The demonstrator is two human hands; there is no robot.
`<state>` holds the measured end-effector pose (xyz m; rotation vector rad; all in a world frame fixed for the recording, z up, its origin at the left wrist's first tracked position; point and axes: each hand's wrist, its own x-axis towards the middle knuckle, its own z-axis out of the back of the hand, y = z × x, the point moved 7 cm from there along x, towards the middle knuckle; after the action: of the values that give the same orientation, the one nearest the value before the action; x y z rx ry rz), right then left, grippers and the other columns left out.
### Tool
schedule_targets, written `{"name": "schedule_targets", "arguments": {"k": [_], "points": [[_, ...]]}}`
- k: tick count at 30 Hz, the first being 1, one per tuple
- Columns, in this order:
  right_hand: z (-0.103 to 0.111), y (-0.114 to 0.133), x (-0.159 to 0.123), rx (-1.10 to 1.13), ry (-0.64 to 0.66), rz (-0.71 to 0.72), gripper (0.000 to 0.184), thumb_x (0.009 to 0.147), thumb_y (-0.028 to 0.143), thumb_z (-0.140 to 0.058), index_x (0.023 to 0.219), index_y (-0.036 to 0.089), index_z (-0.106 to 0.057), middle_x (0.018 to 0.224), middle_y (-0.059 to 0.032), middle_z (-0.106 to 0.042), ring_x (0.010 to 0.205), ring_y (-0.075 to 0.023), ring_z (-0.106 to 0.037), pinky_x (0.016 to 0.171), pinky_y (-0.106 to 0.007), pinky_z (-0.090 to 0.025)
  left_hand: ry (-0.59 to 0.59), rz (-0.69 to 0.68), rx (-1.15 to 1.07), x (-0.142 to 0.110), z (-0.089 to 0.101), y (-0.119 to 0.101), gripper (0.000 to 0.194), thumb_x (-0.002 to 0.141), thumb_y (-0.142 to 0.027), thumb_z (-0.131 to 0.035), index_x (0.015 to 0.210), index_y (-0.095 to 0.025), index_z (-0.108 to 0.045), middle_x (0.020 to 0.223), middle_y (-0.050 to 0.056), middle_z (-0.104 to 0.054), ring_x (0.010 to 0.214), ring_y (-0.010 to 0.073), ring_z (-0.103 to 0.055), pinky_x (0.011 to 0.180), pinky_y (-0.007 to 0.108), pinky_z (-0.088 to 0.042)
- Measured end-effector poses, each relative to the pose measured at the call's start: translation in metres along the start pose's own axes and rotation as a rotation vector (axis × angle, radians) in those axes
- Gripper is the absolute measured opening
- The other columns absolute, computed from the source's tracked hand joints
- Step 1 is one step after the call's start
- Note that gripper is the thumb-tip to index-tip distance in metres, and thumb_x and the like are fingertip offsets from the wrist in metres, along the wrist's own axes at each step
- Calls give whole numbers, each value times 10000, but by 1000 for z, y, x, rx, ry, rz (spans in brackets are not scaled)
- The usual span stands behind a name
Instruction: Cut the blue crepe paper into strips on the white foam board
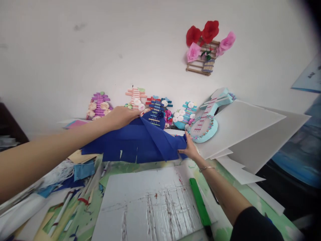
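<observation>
A large dark blue sheet [120, 142], with slits cut along its lower edge, stands partly folded across the back of the table. At its upper edge my left hand [126, 116] has its fingers closed on the sheet. My right hand [190, 147] grips the sheet's bunched right end between thumb and fingers. Just behind the sheet is a small blue model lute [156, 115] with strings and flowers. To the right of it, a larger light blue model lute [205, 125] leans near my right hand.
A scored white board [140, 204] lies in front, with a green-handled tool [199, 201] on its right. Scraps, white string [56, 172] and a blue mask-like piece [84, 170] clutter the left. White boards [240, 125] lean at right; paper flowers [210, 31] hang above.
</observation>
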<state>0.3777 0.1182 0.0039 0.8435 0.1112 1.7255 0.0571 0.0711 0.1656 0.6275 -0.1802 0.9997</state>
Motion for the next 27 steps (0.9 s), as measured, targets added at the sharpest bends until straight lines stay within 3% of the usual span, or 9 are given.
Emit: {"name": "schedule_targets", "arguments": {"k": [3, 7, 10, 13, 15, 17, 20, 23, 27], "points": [[-4, 34, -17, 19, -18, 98, 1239, 560, 355, -798, 1492, 155, -6, 1546, -204, -113, 1417, -320, -147, 1091, -478, -242, 7, -17, 17, -1, 15, -6, 299, 953, -339, -362, 1027, -187, -609, 762, 4, -595, 751, 161, -590, 665, 211, -356], [7, 101, -55, -118, -71, 240, 1097, 715, 517, -653, 1490, 125, 16, 1546, -225, -22, 1417, -390, -40, 1072, -589, -190, -21, -28, 41, -1, 40, -16, 333, 940, -377, -351, 952, -190, -627, 674, -18, -515, 686, 147, -561, 643, 216, -340], [18, 157, -84, -210, -97, 391, 1048, 754, 533, -586, 1489, 127, 40, 1548, -211, 28, 1410, -409, -14, 1070, -604, -180, -57, -69, 3, -3, 63, -27, 323, 930, -384, -363, 957, -222, -641, 635, -18, -485, 648, 158, -555, 639, 236, -344], [31, 189, -95, -308, -142, 384, 972, 776, 335, -578, 1489, 105, 42, 1551, -199, -9, 1412, -397, -18, 1077, -568, -204, -70, -105, -59, -9, 87, -37, 291, 917, -370, -402, 976, -245, -659, 626, -26, -502, 646, 157, -549, 672, 241, -349], [42, 193, -92, -328, -151, 353, 871, 771, 177, -517, 1483, 64, -30, 1542, -203, -114, 1406, -349, -129, 1068, -493, -269, -69, -157, -122, -15, 101, -44, 275, 914, -347, -424, 934, -233, -673, 651, -34, -547, 646, 138, -547, 685, 229, -347], [53, 187, -87, -322, -136, 325, 770, 746, 111, -488, 1455, 49, -194, 1475, -206, -318, 1329, -325, -324, 1014, -436, -346, -77, -225, -200, -23, 113, -48, 265, 909, -319, -444, 893, -210, -685, 691, -40, -599, 651, 114, -550, 692, 216, -349], [76, 166, -80, -335, -92, 230, 521, 768, 120, -475, 1288, 117, -495, 1109, -150, -656, 985, -298, -593, 861, -407, -432, -88, -239, -292, -34, 121, -45, 253, 878, -314, -491, 879, -179, -705, 708, -47, -634, 671, 94, -563, 741, 221, -375], [106, 159, -80, -366, -84, 207, 292, 772, 148, -502, 1016, 177, -660, 863, -90, -710, 826, -269, -632, 765, -363, -443, -25, -190, -381, -43, 119, -35, 307, 837, -391, -525, 914, -157, -708, 717, -56, -642, 666, 78, -571, 739, 211, -398], [150, 170, -79, -341, -91, 263, 305, 714, 88, -514, 933, 212, -685, 808, -28, -717, 778, -219, -643, 707, -299, -435, 157, -162, -589, -51, 111, -25, 485, 771, -519, -558, 1056, -142, -666, 857, -41, -653, 744, 80, -597, 700, 162, -406]]}}
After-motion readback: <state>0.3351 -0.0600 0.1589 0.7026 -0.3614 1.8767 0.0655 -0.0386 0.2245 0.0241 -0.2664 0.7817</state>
